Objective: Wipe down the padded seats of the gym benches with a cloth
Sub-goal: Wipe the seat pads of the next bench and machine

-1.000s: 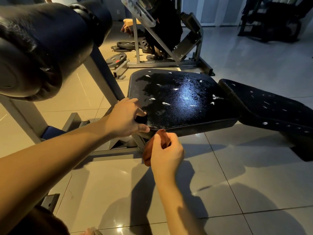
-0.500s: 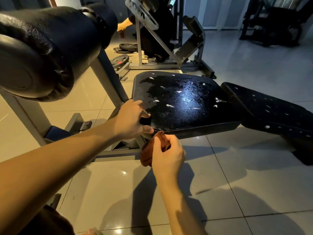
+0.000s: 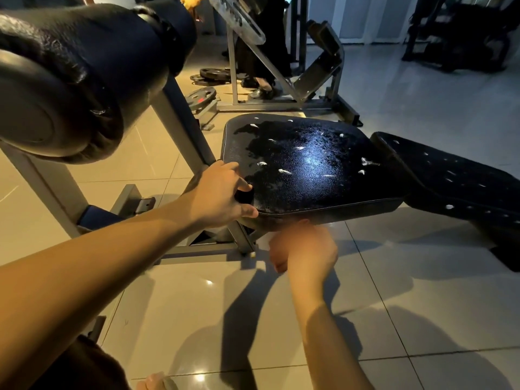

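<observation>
- A thick black roller pad [image 3: 70, 80] fills the upper left, carried on a grey metal frame [image 3: 180, 128] that slopes down to the glossy tiled floor [image 3: 197, 319].
- Farther back on the tiles lie weight plates [image 3: 201, 95], beside another grey machine [image 3: 281, 102].
- The left hand [image 3: 222, 192] grips the near left corner of the seat pad [image 3: 309, 164]. Its fingers curl over the top and its thumb lies along the front edge.
- The seat pad is black, shiny with wet patches and dotted with small white flecks. It sits just right of the frame post, in the middle of the view.
- The right hand [image 3: 304, 249] is below the seat pad's front edge and blurred. I cannot tell how its fingers lie, or whether they hold the cloth.
- The black back pad [image 3: 455, 175] adjoins the seat pad on the right and is also speckled white.
- Dark equipment [image 3: 464, 32] stands in the dim far right corner.
</observation>
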